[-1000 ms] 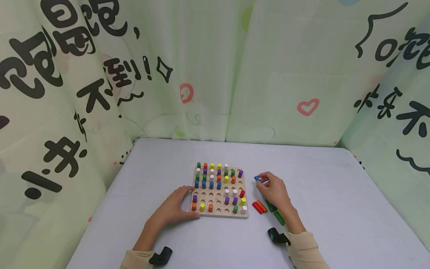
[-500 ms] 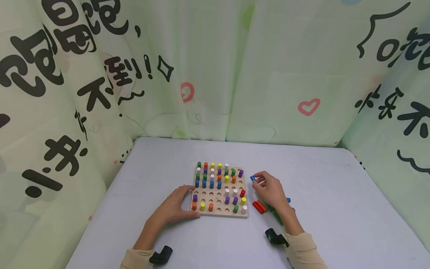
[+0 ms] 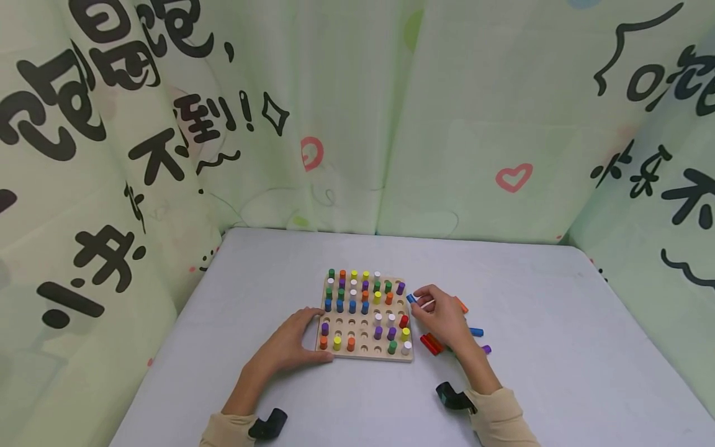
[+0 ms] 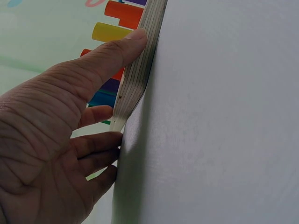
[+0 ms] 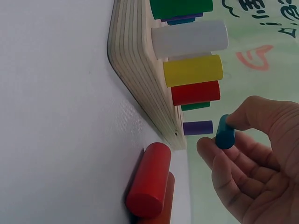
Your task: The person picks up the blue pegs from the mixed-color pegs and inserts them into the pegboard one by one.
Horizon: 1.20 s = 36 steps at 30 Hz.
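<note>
A wooden pegboard [image 3: 344, 355] carries rows of coloured pegs. My left hand [image 3: 292, 344] rests at its front left corner; the thumb lies against the front edge and the other fingers touch the left side. In the left wrist view, the thumb's tip presses the layered wood edge. My right hand [image 3: 445, 315] pinches a blue peg [image 3: 411, 298] between thumb and fingers, close over the board's right edge. In the right wrist view that peg [image 5: 225, 134] is tilted, near a standing purple peg [image 5: 198, 128]. Four blue pegs would be several: the blue row [image 3: 340, 306] stands mid-board.
Right of the board lie loose red [image 3: 429, 344] and orange pegs. Past my right hand lie another orange peg [image 3: 461, 304], a blue peg [image 3: 476, 332] and a purple peg [image 3: 487, 349]. A printed curtain [image 3: 436, 124] surrounds the white table [image 3: 558, 347].
My right hand has moved left with the blue peg, from beside the board to its right edge. Loose pegs behind the hand have come into sight. The left hand stays put.
</note>
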Each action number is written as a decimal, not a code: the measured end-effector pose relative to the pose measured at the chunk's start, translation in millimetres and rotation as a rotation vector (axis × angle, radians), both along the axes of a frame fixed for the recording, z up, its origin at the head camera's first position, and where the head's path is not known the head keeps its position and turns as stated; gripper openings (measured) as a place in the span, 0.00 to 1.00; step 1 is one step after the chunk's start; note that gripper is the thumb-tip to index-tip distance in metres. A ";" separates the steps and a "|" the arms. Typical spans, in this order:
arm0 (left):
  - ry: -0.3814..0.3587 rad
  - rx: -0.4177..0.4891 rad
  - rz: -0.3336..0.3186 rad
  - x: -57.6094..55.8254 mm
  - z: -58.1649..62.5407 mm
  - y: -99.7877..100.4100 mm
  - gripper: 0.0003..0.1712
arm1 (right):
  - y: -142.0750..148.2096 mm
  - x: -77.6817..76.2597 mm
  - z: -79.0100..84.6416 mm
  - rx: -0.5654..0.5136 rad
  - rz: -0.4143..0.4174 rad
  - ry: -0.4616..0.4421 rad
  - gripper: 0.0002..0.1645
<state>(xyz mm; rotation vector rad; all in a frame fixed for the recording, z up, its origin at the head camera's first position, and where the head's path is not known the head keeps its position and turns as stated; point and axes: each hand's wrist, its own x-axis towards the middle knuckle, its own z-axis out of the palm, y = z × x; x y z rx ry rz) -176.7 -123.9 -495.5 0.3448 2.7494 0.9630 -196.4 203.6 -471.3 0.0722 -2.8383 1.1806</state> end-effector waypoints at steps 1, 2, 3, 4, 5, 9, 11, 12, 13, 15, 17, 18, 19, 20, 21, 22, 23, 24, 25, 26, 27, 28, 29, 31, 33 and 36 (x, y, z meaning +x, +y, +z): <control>-0.002 0.001 0.000 0.0 -0.1 0.0 0.55 | -0.9 0.6 0.5 -0.009 0.002 -0.007 0.15; -0.005 0.003 0.001 0.0 -0.3 0.1 0.55 | -1.9 1.0 1.0 -0.016 0.004 -0.013 0.14; -0.006 0.004 0.003 0.0 -0.3 0.1 0.55 | -2.7 1.4 1.4 -0.023 0.008 -0.018 0.14; -0.007 0.004 0.004 0.0 -0.3 0.1 0.55 | -3.6 1.7 2.0 -0.027 0.012 -0.021 0.13; -0.009 0.003 0.005 -0.1 -0.4 0.0 0.55 | -4.4 2.2 2.4 -0.029 0.015 -0.023 0.12; -0.007 0.004 0.010 -0.9 -0.4 0.3 0.55 | -7.4 2.9 4.4 -0.031 0.032 -0.009 0.10; -0.007 0.004 0.009 -1.3 -0.6 0.5 0.55 | -8.7 2.8 4.6 -0.031 0.043 0.000 0.09; -0.006 0.005 0.008 -1.4 -0.7 0.6 0.55 | -9.4 2.7 4.7 -0.032 0.049 0.004 0.09; -0.006 0.005 0.007 -1.5 -1.0 0.5 0.55 | -9.9 2.4 4.4 -0.031 0.053 0.005 0.09; -0.005 0.007 0.004 -1.4 -0.9 0.3 0.55 | -11.3 2.1 4.1 -0.028 0.057 0.003 0.09; -0.003 0.008 0.000 -1.3 -1.0 0.0 0.55 | -13.1 1.6 4.0 -0.027 0.061 0.002 0.09; -0.003 0.009 -0.001 -1.2 -1.1 -0.1 0.55 | -14.0 1.3 3.9 -0.025 0.062 0.003 0.09; -0.002 0.009 -0.002 -1.1 -1.1 -0.2 0.55 | -14.9 1.2 3.9 -0.023 0.064 0.003 0.09; -0.001 0.009 -0.003 -1.1 -1.1 -0.2 0.55 | -15.9 1.0 4.1 -0.023 0.067 0.006 0.09; 0.000 0.009 -0.003 -1.1 -1.1 -0.2 0.55 | -17.0 0.9 4.2 -0.020 0.072 0.011 0.09; 0.001 0.009 -0.003 -1.0 -1.1 -0.3 0.55 | -18.2 0.6 4.3 -0.018 0.077 0.017 0.09; 0.000 0.009 -0.002 -1.0 -1.3 -0.5 0.55 | -19.2 0.5 4.5 -0.018 0.084 0.025 0.08; 0.000 0.010 -0.002 -1.0 -1.5 -0.6 0.55 | -20.2 0.4 4.7 -0.016 0.091 0.033 0.08; 0.000 0.011 0.000 -1.0 -1.6 -0.6 0.55 | -21.2 0.4 4.9 -0.014 0.097 0.040 0.08; -0.001 0.010 0.001 -0.9 -1.9 -0.6 0.55 | -22.3 0.4 5.3 -0.014 0.103 0.047 0.07; -0.001 0.010 0.002 -0.8 -2.3 -0.5 0.55 | -23.4 0.4 5.4 -0.014 0.108 0.051 0.07; -0.002 0.010 0.003 -0.8 -2.6 -0.4 0.55 | -24.3 0.3 5.6 -0.015 0.112 0.056 0.07; -0.004 0.009 0.004 -0.9 -2.9 -0.3 0.55 | -25.2 0.2 5.7 -0.015 0.114 0.060 0.07; -0.006 0.008 0.005 -0.9 -3.3 0.1 0.55 | -27.1 0.2 6.1 -0.017 0.116 0.060 0.07; -0.007 0.007 0.006 -0.9 -3.5 0.2 0.55 | -28.9 0.1 6.0 -0.020 0.117 0.056 0.07; -0.007 0.007 0.008 -1.1 -3.3 0.0 0.55 | -31.3 -0.7 5.7 -0.021 0.119 0.051 0.06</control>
